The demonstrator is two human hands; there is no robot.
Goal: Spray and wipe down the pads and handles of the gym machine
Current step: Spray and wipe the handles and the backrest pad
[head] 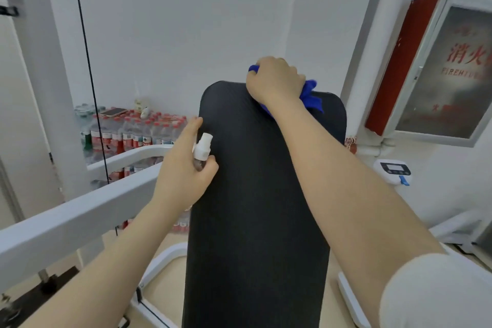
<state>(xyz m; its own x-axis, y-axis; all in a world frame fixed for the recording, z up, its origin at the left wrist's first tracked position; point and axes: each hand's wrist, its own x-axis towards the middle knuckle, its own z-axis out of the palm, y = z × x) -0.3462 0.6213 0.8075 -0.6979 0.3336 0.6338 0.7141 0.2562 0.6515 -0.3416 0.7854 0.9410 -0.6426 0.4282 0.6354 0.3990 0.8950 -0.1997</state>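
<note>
At the black pad's (255, 194) top edge, the right hand (274, 80) clutches a blue cloth (310, 96); beside its left edge, the left hand (183, 168) grips a spray bottle (202, 148), near the white frame bar (80, 216).

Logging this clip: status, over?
Right hand presses blue cloth on black pad top. Left hand grips spray bottle. Nothing obstructing.

The spray bottle's body (199, 165) is mostly hidden, seemingly inside the left hand (183, 170).
</note>
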